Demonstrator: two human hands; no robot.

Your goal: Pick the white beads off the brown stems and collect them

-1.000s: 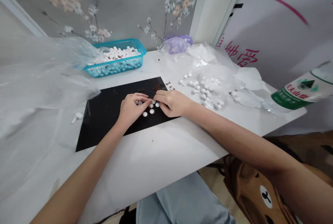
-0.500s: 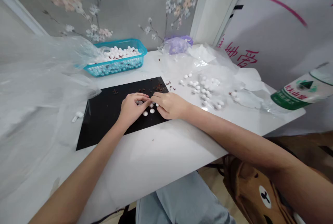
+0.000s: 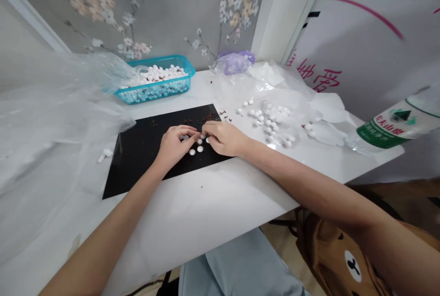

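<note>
Over a black mat (image 3: 137, 158), my left hand (image 3: 174, 145) is curled with thumb and fingertips nearly together. What it pinches, if anything, is too small to make out. My right hand (image 3: 225, 138) meets it from the right, fingers bent and closed, fingertips hidden beneath the hand. Several small white balls lie between and under the hands, with one white ball (image 3: 192, 152) in front of the left thumb. Just beyond the right hand, small brown cross-shaped pieces (image 3: 209, 116) are scattered on the mat's far corner.
Behind the mat stands a blue basket (image 3: 154, 95) full of white balls. Loose white balls (image 3: 271, 124) and clear plastic lie on the right, near a large water bottle (image 3: 388, 128). Plastic sheeting (image 3: 51, 149) covers the left side. A purple packet (image 3: 237, 61) sits at the back.
My right hand has shifted slightly to the right, leaving a small gap between the two hands. The left hand keeps nearly the same pose. The view has tilted a little.
</note>
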